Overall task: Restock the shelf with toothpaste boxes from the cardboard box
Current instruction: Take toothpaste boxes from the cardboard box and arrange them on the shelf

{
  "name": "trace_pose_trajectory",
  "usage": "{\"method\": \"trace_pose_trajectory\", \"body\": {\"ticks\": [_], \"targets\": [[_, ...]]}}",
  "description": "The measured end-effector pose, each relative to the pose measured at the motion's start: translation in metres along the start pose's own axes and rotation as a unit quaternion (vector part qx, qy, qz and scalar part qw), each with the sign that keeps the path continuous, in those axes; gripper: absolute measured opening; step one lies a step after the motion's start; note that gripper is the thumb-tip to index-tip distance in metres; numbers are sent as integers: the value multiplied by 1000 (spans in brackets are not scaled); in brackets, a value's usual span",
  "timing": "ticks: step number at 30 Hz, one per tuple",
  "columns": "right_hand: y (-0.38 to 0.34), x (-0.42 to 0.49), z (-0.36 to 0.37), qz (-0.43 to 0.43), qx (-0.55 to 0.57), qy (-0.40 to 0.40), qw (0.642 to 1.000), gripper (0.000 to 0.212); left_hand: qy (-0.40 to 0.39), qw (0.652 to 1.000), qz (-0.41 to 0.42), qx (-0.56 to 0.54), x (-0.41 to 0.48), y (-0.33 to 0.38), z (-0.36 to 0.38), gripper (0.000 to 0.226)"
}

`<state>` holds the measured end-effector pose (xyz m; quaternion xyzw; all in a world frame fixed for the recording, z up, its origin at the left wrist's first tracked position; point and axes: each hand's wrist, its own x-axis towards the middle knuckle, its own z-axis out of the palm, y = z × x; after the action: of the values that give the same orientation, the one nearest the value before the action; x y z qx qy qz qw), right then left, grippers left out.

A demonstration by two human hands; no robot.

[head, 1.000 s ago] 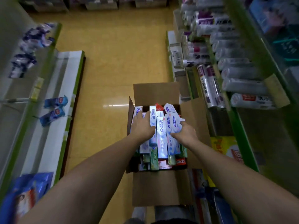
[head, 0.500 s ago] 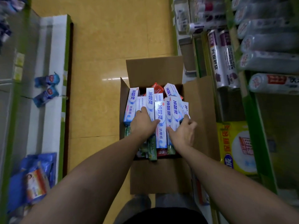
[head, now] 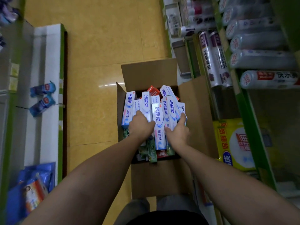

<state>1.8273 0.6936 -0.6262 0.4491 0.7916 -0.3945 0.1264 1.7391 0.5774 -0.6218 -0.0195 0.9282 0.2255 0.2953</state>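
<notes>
Cardboard box sits open on the yellow floor, centre of frame, flaps splayed out, right flap up against the shelf on the right edge. It's packed w/ toothpaste boxes, white-and-blue, mostly lying lengthwise and pointing to the top of frame, a few tilted. A red box pokes out at the far end, and green boxes sit lower down at the near end. Both bare arms reach in from the bottom of frame. L hand is knuckles-up on the left-centre of the pile, fingers curled down over the boxes w/ tips hidden among them, thumb against the middle box. R hand is spread wide on the right side of the pile, thumb on a box face, forefinger straight up along the outermost box; it presses, not really a closed hold. Right shelving has plastic-wrap rolls upper right and a yellow pack below them. Left shelf runs down the left edge w/ two blue packets mid-left and a blue bag lower left.
</notes>
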Motion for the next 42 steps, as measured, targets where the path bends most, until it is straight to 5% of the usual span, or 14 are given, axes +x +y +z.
{"method": "trace_pose_trajectory", "body": {"ticks": [8, 16, 27, 42], "targets": [[-30, -31, -16, -33, 35, 57, 997, 52, 23, 996, 43, -68, -28, 7, -31, 40], [-68, -109, -57, -95, 133, 145, 976, 31, 57, 962, 189, -190, -89, 24, -114, 29], [-93, -270, -124, -144, 168, 399, 890, 30, 28, 891, 381, -246, -221, 39, -189, 36], [9, -471, -232, -116, 237, 562, 784, 17, -36, 777, 580, -244, -446, 69, -173, 43]]}}
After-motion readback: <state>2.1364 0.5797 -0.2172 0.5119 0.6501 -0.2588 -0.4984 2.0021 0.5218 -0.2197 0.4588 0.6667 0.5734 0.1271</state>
